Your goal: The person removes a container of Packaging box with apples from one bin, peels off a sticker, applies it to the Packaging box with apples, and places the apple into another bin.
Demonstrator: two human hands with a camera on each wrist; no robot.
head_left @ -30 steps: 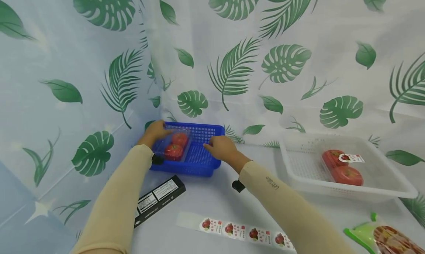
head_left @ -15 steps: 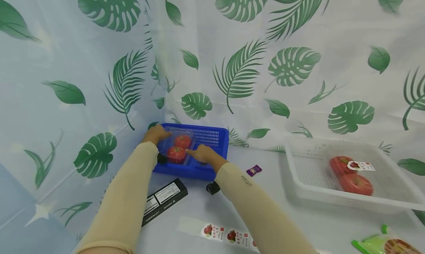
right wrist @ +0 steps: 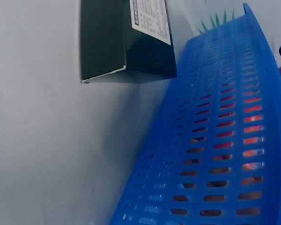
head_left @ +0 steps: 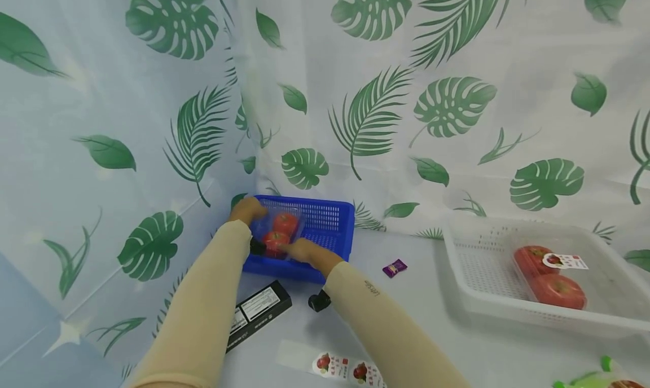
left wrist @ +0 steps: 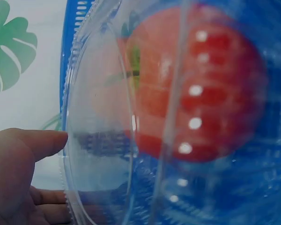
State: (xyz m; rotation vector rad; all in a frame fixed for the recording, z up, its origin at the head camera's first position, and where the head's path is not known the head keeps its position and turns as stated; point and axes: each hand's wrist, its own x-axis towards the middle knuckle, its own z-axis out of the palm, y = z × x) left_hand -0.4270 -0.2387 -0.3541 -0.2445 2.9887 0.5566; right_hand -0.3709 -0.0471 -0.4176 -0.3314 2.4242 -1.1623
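The light in here is bright, soft and even, whiter on the back curtain and cooler, almost blue, on the left curtain. Faint grey shadows spread over the table, beneath the right sleeve and beside the white basket. The head view's wide lens stretches that sleeve toward the lower edge; the right hand looks slightly smeared. The left wrist view is hazy, with white glare spots lined up over the blurred red fruit and shine along the clear container. The right wrist view turns dimmer and greyer, a soft-edged shadow lying between the dark box and the blue basket.
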